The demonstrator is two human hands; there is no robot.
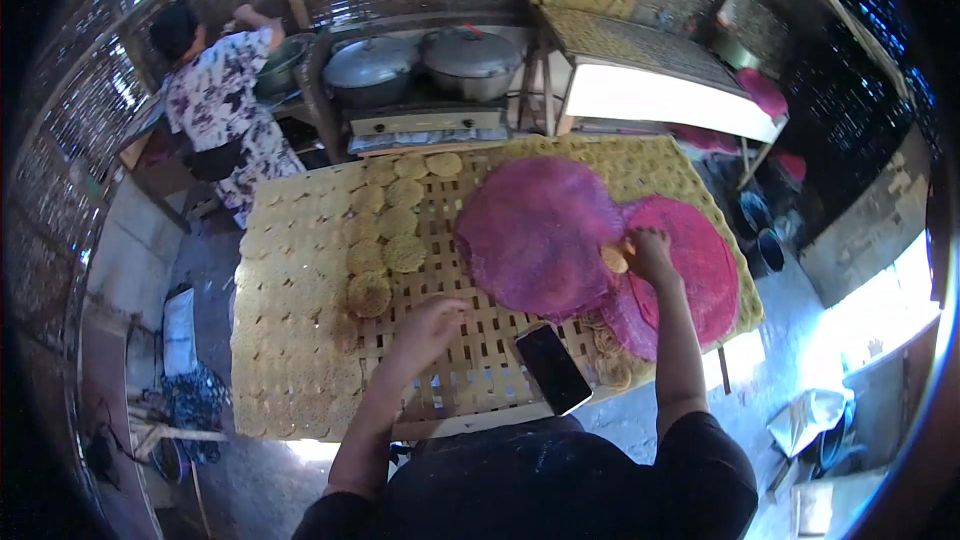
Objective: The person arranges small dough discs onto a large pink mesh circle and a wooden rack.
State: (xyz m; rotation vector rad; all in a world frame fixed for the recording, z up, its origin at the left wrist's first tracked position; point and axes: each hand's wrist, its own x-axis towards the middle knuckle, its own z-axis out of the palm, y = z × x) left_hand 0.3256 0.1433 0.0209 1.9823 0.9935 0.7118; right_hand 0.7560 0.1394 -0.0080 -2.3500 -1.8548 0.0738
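Observation:
My right hand [652,254] is closed on the edge of a small round yellowish disc [614,259], above the overlap of two pink round sheets. The larger purple-pink sheet [540,235] lies left of it, and the brighter pink sheet [690,265] is partly under my wrist. My left hand [428,332] is over the woven bamboo rack [470,370], its fingers curled together; whatever they hold, if anything, is hidden. Left of that hand, thin round noodle-like discs [404,253] lie on the rack in rows, several overlapping.
A black phone [553,368] lies at the rack's near edge, beside several stacked discs [610,355]. Two large lidded pots [470,62] stand on a stove behind the rack. A person in a patterned top [225,90] stands at the far left. Buckets [768,250] stand at right.

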